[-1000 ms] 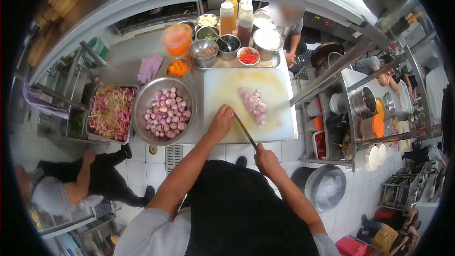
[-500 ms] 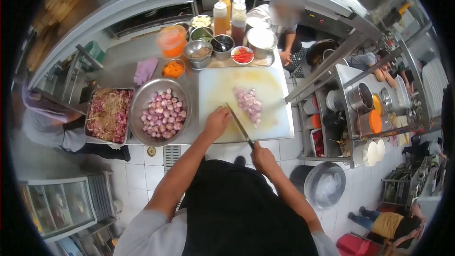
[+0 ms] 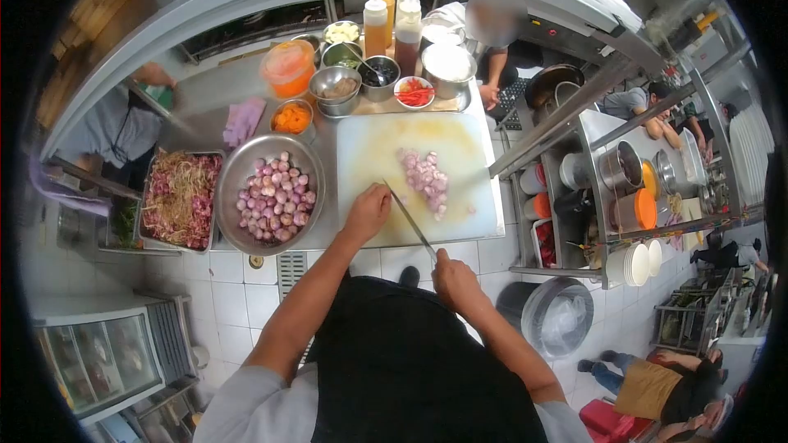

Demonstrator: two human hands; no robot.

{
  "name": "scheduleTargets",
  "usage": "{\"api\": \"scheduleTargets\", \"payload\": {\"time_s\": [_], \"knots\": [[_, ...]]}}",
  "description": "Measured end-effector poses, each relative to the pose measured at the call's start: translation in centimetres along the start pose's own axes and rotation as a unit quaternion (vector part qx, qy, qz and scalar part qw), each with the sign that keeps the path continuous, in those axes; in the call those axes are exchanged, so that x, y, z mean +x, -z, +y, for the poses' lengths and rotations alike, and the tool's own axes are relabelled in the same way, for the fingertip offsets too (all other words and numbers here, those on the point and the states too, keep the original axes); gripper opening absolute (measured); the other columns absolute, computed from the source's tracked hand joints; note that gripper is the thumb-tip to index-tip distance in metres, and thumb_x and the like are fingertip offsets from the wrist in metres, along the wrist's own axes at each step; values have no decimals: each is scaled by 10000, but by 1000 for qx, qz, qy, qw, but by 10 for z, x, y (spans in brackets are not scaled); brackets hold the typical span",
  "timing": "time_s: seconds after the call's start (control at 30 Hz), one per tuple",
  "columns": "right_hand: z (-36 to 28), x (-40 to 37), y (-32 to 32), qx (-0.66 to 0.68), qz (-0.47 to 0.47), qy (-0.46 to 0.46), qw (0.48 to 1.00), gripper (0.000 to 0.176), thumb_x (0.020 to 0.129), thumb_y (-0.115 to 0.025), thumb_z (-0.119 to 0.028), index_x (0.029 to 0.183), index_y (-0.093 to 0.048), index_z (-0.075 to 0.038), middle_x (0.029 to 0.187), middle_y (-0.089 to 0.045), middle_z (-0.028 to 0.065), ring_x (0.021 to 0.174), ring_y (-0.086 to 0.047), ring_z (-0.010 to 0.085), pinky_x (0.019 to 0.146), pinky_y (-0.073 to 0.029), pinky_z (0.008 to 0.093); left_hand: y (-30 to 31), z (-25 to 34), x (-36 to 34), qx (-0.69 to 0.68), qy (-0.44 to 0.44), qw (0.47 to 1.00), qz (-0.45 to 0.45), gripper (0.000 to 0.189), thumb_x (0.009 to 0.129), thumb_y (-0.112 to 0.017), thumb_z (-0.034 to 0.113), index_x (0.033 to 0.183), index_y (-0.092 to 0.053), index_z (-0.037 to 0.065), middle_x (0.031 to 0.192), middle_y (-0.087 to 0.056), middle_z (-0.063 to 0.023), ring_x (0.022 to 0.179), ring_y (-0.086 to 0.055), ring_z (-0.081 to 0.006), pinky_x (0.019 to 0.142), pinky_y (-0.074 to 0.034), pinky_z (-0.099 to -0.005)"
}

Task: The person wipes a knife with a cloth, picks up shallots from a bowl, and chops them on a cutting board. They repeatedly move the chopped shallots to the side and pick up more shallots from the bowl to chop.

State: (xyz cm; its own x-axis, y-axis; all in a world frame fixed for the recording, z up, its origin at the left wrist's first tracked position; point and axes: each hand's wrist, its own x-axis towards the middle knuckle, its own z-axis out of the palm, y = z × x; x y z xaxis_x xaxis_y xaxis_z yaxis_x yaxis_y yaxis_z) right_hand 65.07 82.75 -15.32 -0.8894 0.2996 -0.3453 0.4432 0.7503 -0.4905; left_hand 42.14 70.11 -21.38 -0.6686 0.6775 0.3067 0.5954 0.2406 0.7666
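Note:
My right hand (image 3: 456, 280) is wrapped round the handle of a kitchen knife (image 3: 413, 221) at the near edge of the white cutting board (image 3: 365, 135). The blade slants up and left, its tip beside my left hand (image 3: 368, 210). That hand rests on the board's left part with its fingers curled together; whatever they hold is hidden. Right of the blade lies a pile of peeled, cut shallots (image 3: 425, 179). To the left, a steel bowl (image 3: 227, 212) holds many whole peeled shallots (image 3: 277, 201).
A tray of unpeeled shallots (image 3: 180, 201) stands far left. Behind the board are a small bowl of chopped orange vegetable (image 3: 292, 118), a bowl of red chillies (image 3: 414, 93), squeeze bottles (image 3: 375, 26) and a purple cloth (image 3: 244, 121). A bin (image 3: 558, 317) stands right; co-workers are around.
The knife and both hands stay in nearly the same place by the board. The view has shifted slightly. A co-worker at the far left has moved up beside the counter.

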Motion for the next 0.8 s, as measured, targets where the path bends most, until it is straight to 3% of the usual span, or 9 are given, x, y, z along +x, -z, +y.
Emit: {"api": "scheduleTargets", "payload": {"time_s": [0.1, 0.17, 0.37, 0.8], "knots": [[4, 6, -13, 2, -12, -34, 999, 305, 944, -534, -153, 1155, -494, 63, 828, -668, 310, 796, -646, 512, 734, -500, 608, -2, -1, -2, -13, 13, 1000, 4, 43, 893, -589, 0, 920, -555, -4, 881, -591, -206, 789, -603, -427, 699, -489, -481], [14, 16, -29, 14, 21, 3, 1000, 273, 940, -541, -142, 1138, -482, 36, 832, -666, 314, 798, -647, 514, 735, -502, 609, -4, -1, -3, -14, 16, 1000, 4, 49, 890, -589, -3, 925, -556, -5, 884, -593, -204, 791, -606, -428, 700, -490, -483], [-4, 4, 2, -5, -2, -17, 1000, 281, 941, -537, -153, 1148, -501, 34, 814, -665, 314, 785, -649, 511, 724, -503, 610, -4, -1, -4, -8, 9, 1000, 14, 61, 889, -585, -5, 945, -559, -3, 896, -595, -199, 808, -610, -429, 710, -493, -486], [8, 11, -11, 0, 11, 3, 1000, 283, 920, -548, -133, 1127, -507, 56, 804, -664, 314, 784, -646, 514, 724, -502, 608, -7, 2, -9, -4, 18, 999, 44, 49, 906, -588, 4, 954, -576, 2, 910, -593, -199, 807, -611, -426, 705, -497, -476]]}}
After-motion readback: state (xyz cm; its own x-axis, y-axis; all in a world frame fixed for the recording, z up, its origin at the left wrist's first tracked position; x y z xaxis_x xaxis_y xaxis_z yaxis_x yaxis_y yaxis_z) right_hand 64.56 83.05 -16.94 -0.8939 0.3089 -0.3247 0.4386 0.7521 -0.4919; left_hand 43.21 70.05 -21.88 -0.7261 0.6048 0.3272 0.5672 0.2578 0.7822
